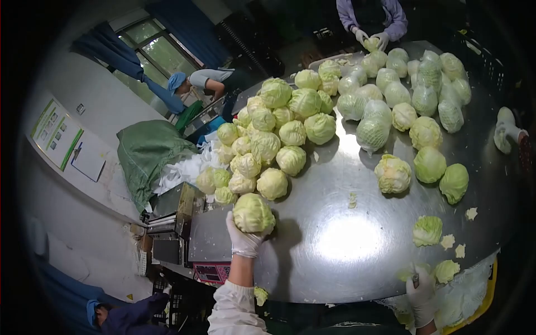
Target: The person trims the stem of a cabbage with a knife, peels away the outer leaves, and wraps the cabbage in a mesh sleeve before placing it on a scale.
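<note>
My gloved left hand [244,241] is closed around a pale green cabbage [254,213], lifted over the left part of the metal table [318,268] beside a large heap of cabbages [265,145]. At the table's front edge, low on the right, my gloved right hand [422,298] grips a small knife [415,278], only a short metal part of which shows. Loose cabbage leaves [427,230] lie just beyond that hand, with another leaf [446,271] to its right.
Net-wrapped cabbages [373,131] fill the far right, with several bare ones [393,173] nearer. A scale [211,272] stands left; a green sack [148,156] lies beyond. Across the table a co-worker [373,22] holds a cabbage. Another gloved hand [507,131] shows at right.
</note>
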A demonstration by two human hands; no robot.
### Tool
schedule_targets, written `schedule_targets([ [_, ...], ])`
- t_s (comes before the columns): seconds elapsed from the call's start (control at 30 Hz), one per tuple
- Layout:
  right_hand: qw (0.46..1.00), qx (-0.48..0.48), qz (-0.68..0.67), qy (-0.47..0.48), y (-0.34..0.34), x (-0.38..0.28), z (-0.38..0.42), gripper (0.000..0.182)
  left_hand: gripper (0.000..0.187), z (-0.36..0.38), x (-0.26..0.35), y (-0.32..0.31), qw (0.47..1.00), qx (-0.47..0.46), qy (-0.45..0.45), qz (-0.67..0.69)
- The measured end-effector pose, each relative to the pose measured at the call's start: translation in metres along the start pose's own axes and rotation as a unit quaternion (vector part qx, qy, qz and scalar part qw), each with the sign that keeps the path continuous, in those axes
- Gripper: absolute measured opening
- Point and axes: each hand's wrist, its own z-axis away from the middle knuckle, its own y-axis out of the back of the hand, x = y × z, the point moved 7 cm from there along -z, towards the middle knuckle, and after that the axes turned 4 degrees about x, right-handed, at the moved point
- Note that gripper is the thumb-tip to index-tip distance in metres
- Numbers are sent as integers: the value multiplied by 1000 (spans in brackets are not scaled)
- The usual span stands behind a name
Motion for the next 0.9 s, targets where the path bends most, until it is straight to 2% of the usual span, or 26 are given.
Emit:
schedule_targets([
  [0.03, 999, -28, -9, -28, -7, 8, 1, 36, 71, -17, 17, 5, 1000, 11, -16, -14],
  [0.07, 1000, 0, -7, -8, -8, 7, 1, 31, 71, -31, 28, 0, 1000, 3, -18, -11],
  [0.1, 1000, 7, -8, -2, -8, 13, 2, 31, 74, -45, 42, 4, 994, 94, -38, -38],
  [0.13, 998, 15, 9, 56, -7, 12, 1, 28, 77, -56, 56, 14, 979, 183, -56, -65],
  [0.17, 993, 24, 27, 112, -6, 9, 0, 25, 77, -72, 65, 12, 981, 174, -56, -64],
  [0.2, 998, 28, 15, 58, -5, 7, 0, 23, 79, -89, 77, 18, 975, 200, -82, -42],
  [0.23, 997, 38, 17, 58, -3, 5, -1, 23, 80, -103, 87, 23, 968, 225, -105, -22],
  [0.3, 1000, -5, 6, -14, -5, 13, -1, 22, 79, -126, 109, 17, 970, 184, -158, -1],
  [0.37, 1000, 21, 17, 6, -6, 12, -4, 22, 77, -147, 129, 19, 963, 167, -211, 27],
  [0.4, 999, 28, 10, 18, -2, 7, -3, 22, 79, -200, 144, 54, 961, 116, -251, 6],
  [0.43, 999, 27, 0, 34, -1, -3, -4, 22, 79, -196, 129, 32, 966, 108, -237, 2],
  [0.47, 1000, 5, 6, 15, 2, -11, -5, 23, 79, -185, 117, 15, 951, 162, -253, -76],
  [0.5, 1000, 22, 15, -3, 5, -10, -4, 23, 78, -175, 103, -6, 928, 209, -267, -156],
  [0.53, 999, 34, -4, 16, 2, -7, -5, 24, 78, -181, 81, -30, 919, 142, -270, -250],
  [0.57, 998, 46, -20, 37, 3, -6, -5, 24, 72, -167, 44, -66, 921, 76, -254, -287],
  [0.63, 1000, 26, -16, -5, 4, -5, -7, 26, 73, -174, -33, -107, 836, -129, -276, -455],
  [0.7, 999, 48, -22, -8, 0, 8, -5, 28, 83, -108, -125, -176, 774, -269, -264, -509],
  [0.77, 982, 65, -103, -143, -4, 34, -2, 24, 102, -85, -201, -202, 745, -306, -193, -560],
  [0.8, 966, 84, -175, -171, -3, 42, 1, 20, 110, -81, -235, -211, 751, -314, -177, -553],
  [0.83, 966, 90, -174, -172, 2, 41, 1, 20, 118, -83, -267, -217, 757, -322, -161, -546],
  [0.9, 910, 168, -303, -229, 17, 47, 8, 18, 126, -85, -302, -234, 700, -340, -258, -572],
])
